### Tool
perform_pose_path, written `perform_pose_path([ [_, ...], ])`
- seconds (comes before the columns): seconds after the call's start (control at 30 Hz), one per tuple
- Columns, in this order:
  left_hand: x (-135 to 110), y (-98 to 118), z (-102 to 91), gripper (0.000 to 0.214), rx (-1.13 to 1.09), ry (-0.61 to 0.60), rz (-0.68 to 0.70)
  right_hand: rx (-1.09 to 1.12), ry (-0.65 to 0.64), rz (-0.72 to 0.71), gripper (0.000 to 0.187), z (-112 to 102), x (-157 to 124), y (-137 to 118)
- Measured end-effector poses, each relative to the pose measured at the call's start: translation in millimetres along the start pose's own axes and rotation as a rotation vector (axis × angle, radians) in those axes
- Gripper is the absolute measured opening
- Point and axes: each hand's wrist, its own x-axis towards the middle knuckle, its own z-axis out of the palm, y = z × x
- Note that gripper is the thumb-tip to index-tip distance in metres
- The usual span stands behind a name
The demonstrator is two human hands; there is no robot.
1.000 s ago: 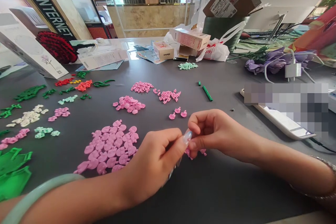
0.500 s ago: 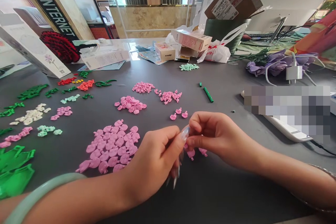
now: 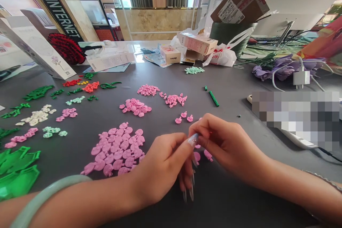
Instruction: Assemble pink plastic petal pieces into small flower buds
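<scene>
Evidently, the dark tabletop [image 3: 171,82] takes up most of the frame, backed by a stone panel [image 3: 155,23] at upper centre and a lettered black sign [image 3: 55,5] at upper left. At upper right, a dark green bin [image 3: 231,35] bears a tilted cardboard box [image 3: 244,1]; how deep it sits is concealed. Beside the bin lies a knotted white plastic bag [image 3: 221,55], contents not discernible. A device [image 3: 296,139] at right is largely masked by pixelation. Both forearms are cut off by the frame. At lower centre, the left hand [image 3: 171,160] and right hand [image 3: 221,139] meet, fingertips pinched together; whether a piece is gripped between them cannot be told. A spread of pink petal pieces [image 3: 117,149] lies left of the hands, partly covered by the left one. Smaller still, loose pink pieces [image 3: 197,157] show between the hands, partly hidden.
</scene>
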Motion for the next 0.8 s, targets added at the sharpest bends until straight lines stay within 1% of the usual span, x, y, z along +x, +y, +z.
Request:
perform_pose_path([
  [0.1,2.1,-1.5,0.8,0.035,-0.137,-0.040,-0.062,-0.053,0.006,-0.011,0.016,-1.0,-0.7,-1.1],
  [0.2,3.6,-3.1,0.3,0.033,-0.262,-0.056,-0.105,0.016,0.014,0.006,0.014,-0.6,0.4,-0.5],
  [0.3,4.3,-2.3,-0.5,0.032,-0.401,0.000,-0.122,0.035,0.104,0.030,0.011,0.0,3.1,2.6],
  [0.4,4.9,0.7,-0.9,0.030,-0.502,0.083,-0.126,-0.059,0.212,-0.006,0.007,-0.4,4.2,4.4],
  [0.47,5.3,2.1,-0.7,0.028,-0.538,0.110,-0.097,-0.162,0.244,-0.089,0.007,-1.3,3.0,2.7],
  [0.53,5.3,1.9,-0.3,0.024,-0.568,0.117,-0.071,-0.284,0.231,-0.209,0.007,-1.9,0.9,-0.7],
  [0.63,4.8,-1.0,-0.2,0.021,-0.597,0.114,-0.039,-0.448,0.139,-0.430,0.005,-0.6,-2.0,-5.2],
  [0.7,4.5,-3.3,-0.3,0.022,-0.617,0.110,-0.007,-0.552,0.066,-0.554,0.011,2.1,-2.9,-6.0],
  [0.77,4.5,-4.9,-0.1,0.023,-0.644,0.096,0.010,-0.640,0.005,-0.615,0.019,5.3,-3.3,-5.3],
  [0.8,4.5,-5.3,0.2,0.022,-0.657,0.088,0.013,-0.670,-0.022,-0.618,0.022,6.8,-3.5,-4.7],
])
